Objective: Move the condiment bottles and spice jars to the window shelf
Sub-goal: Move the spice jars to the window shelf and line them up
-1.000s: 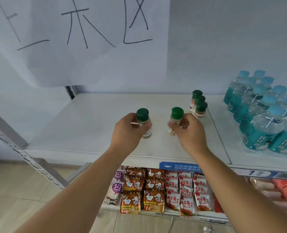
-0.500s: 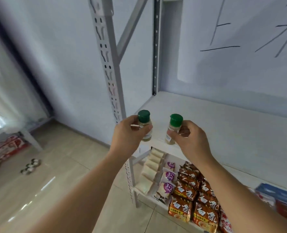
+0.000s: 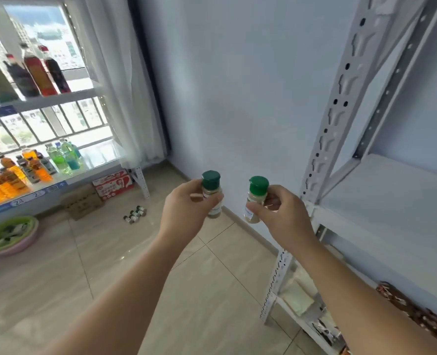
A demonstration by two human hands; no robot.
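Up and left of both hands, across bare floor: window shelf (image 3: 58, 184), well apart. Left hand (image 3: 186, 208) clamped on upright spice jar (image 3: 211, 194), nearer it; right hand (image 3: 282, 215) gripping second jar (image 3: 255, 199), upright, slightly tilted.

Price tags (image 3: 27, 197) on the front edge of the window shelf (image 3: 89, 163): "24" and "2" can be read. Print on jar labels and red carton is too blurred.
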